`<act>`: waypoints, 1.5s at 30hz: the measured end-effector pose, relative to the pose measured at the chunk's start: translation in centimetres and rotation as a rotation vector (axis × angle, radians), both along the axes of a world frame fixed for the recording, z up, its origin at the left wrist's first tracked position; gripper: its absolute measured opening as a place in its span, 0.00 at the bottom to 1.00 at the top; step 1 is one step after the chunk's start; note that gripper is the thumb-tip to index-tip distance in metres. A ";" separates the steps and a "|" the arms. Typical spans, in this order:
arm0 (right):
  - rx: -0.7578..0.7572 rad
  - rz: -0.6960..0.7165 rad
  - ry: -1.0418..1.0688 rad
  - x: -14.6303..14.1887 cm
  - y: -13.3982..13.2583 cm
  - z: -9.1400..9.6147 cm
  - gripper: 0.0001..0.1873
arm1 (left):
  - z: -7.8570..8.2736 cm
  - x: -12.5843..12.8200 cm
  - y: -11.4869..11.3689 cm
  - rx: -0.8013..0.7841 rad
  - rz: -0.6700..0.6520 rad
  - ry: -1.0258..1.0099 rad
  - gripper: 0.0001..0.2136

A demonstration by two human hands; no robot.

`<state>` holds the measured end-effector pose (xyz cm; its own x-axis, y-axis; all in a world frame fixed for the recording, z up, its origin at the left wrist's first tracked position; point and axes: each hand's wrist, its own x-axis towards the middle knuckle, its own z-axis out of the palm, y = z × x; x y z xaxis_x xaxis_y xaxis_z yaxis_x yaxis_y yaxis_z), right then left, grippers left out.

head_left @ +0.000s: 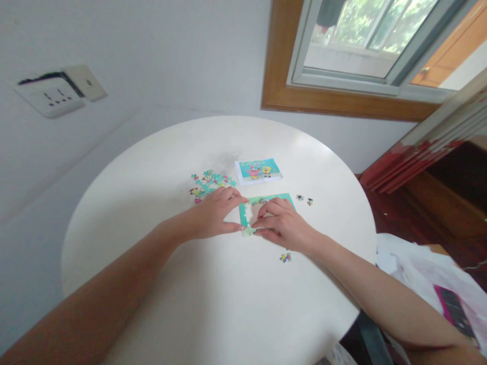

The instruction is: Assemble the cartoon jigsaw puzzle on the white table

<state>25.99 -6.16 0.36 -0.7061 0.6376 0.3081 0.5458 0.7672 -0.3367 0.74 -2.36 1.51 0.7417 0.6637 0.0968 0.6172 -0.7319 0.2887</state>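
Note:
A partly built jigsaw puzzle with a teal border lies near the middle of the round white table. My left hand rests at its left edge, thumb and fingers pinched toward a small pale puzzle piece at the puzzle's lower left corner. My right hand lies over the puzzle's front part, fingers curled and pressing down next to the same piece. Both hands meet at that corner.
A heap of loose teal pieces lies left of the puzzle. A picture card lies behind it. Stray pieces sit to the right and one near my right wrist. Wall socket at left, window behind.

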 end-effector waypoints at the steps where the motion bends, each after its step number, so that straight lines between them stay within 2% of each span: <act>1: 0.001 0.000 0.000 0.0 0.0 0.0 0.10 | 0.0 0.0 0.0 -0.004 0.000 0.002 0.25; 22: -0.013 -0.022 -0.003 0.2 0.0 0.6 0.11 | -0.1 -0.2 0.0 0.003 0.000 0.007 0.25; 32: 0.098 -0.303 0.273 5.2 1.8 3.7 0.10 | 0.4 0.0 -0.2 -0.037 0.030 0.038 0.25; 45: 0.055 -0.421 0.316 6.9 2.9 3.2 0.10 | 0.3 -0.2 -0.2 -0.048 0.039 0.018 0.24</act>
<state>32.84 -3.28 3.52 -0.2593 0.8230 0.5054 0.6891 0.5243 -0.5003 0.58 -2.58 1.84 0.7166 0.6957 0.0504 0.6506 -0.6927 0.3114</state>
